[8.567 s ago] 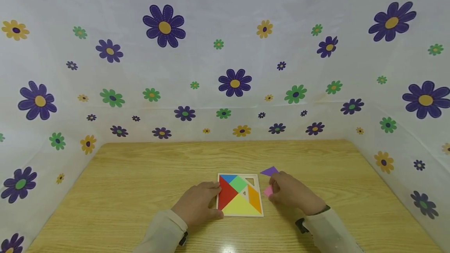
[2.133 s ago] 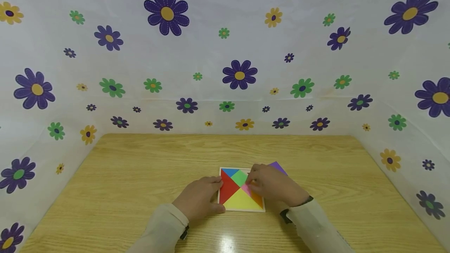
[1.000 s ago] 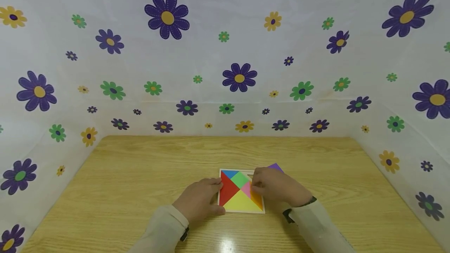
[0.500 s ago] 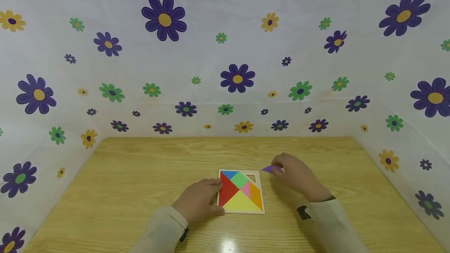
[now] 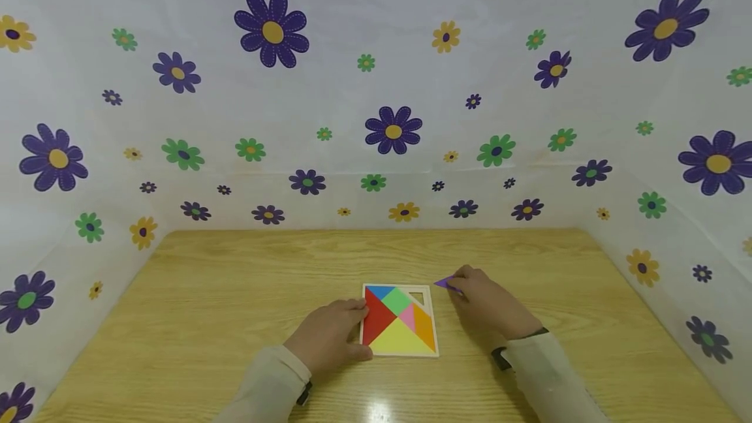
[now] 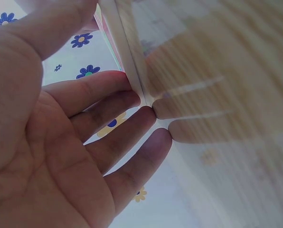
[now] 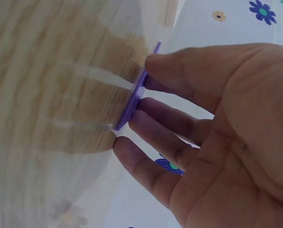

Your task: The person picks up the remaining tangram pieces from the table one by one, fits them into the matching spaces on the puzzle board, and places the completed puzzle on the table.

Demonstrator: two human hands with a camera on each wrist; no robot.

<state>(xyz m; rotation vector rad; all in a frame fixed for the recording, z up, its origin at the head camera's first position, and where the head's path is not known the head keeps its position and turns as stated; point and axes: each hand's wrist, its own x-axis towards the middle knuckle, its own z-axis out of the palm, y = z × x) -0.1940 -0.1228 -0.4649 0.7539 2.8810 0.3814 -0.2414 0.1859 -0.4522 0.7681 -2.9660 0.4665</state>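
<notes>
A square wooden tangram tray (image 5: 399,355) lies on the table in the head view. Red, yellow, blue, green, pink and orange pieces lie flat in it, and bare wood with a dark triangular opening shows at its far right corner. My left hand (image 5: 330,337) rests at the tray's left side, its fingertips on the edge and its thumb by the near left corner. Just right of the far right corner, my right hand (image 5: 493,302) pinches a purple triangle piece (image 5: 444,283). The right wrist view shows this purple piece edge-on, low over the wood between thumb and fingers.
Around the tray spreads a glossy wood-grain table (image 5: 264,279). White cloth walls (image 5: 329,96) printed with flowers enclose its back and both sides.
The pink piece, earlier in my right hand, now lies in the tray. My right hand has moved off to the right and taken hold of the purple triangle. My left hand stays put.
</notes>
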